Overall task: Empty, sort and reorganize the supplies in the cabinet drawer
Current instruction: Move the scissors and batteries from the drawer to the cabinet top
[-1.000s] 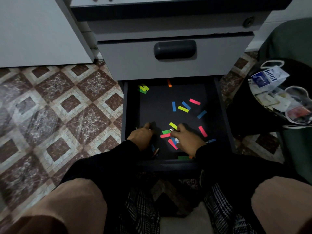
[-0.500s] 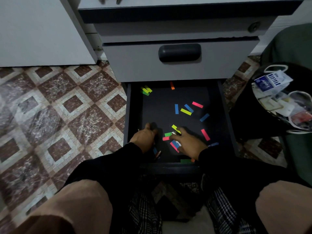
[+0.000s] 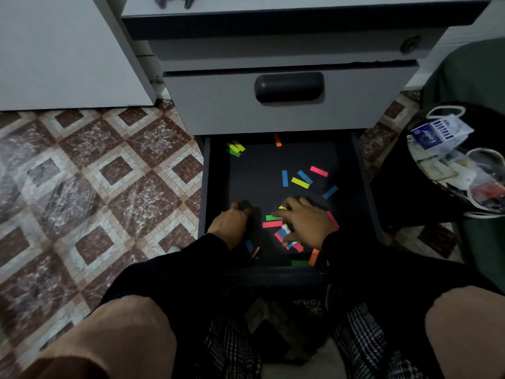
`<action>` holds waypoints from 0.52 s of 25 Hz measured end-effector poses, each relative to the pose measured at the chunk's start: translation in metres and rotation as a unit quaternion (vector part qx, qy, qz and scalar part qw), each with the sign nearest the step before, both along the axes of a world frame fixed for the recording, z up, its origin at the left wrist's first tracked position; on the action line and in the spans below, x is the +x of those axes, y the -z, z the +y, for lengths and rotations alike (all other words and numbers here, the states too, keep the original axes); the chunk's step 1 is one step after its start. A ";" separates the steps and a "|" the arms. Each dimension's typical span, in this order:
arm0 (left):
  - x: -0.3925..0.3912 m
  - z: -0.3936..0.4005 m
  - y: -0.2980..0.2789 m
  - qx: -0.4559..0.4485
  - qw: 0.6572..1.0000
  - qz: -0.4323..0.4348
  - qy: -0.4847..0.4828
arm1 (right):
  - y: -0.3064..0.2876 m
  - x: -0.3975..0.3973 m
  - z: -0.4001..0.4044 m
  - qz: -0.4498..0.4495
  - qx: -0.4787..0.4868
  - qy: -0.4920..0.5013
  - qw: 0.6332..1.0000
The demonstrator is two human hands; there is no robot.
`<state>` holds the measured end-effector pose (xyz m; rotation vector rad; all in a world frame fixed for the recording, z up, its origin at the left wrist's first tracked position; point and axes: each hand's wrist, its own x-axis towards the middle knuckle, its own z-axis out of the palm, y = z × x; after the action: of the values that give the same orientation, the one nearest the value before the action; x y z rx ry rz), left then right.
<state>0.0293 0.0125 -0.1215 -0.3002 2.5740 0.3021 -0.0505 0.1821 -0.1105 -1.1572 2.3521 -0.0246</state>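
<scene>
Many small coloured paper strips lie loose on the dark floor of the open bottom drawer (image 3: 216, 187) of a grey cabinet (image 3: 273, 116). Far left corner: a yellow-and-green cluster (image 3: 235, 148). Far edge, middle: one orange strip (image 3: 277, 140). Mid-floor, right of centre: a blue strip (image 3: 285, 178), a yellow strip (image 3: 299, 183) overlapped by a second blue one, a pink strip (image 3: 319, 171), and another blue strip (image 3: 330, 192) set apart toward the right wall.

Right hand (image 3: 306, 224) lies palm-down over the near cluster, fingers spread and only lightly bent, tips touching a green strip (image 3: 272, 218) and a yellow one; a pink strip (image 3: 272, 224) lies just beside it. A small white object (image 3: 286, 229) shows under the palm by the thumb (whether it is gripped, cannot tell). More pink and blue strips poke out from beneath the hand; an orange strip (image 3: 314, 257) and a green strip (image 3: 299, 263) lie at the near edge.

Left hand (image 3: 229, 224) rests at the near-left of the drawer floor, fingers curled under; anything held is hidden.

Drawer above is closed, with a dark handle (image 3: 289, 87). Patterned tile floor (image 3: 95, 173) to the left. On the right, a dark round container (image 3: 396, 187) holds packets, including a blue-and-white pack (image 3: 437, 134).
</scene>
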 end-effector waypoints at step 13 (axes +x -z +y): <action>0.000 0.001 0.002 0.005 1.000 -0.007 0.001 | 0.001 0.005 0.004 -0.020 0.017 -0.087 0.996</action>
<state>0.0290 0.0133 -0.1234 -0.2961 2.5584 0.3107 -0.0454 0.1859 -0.1117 -1.3283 2.2011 0.0512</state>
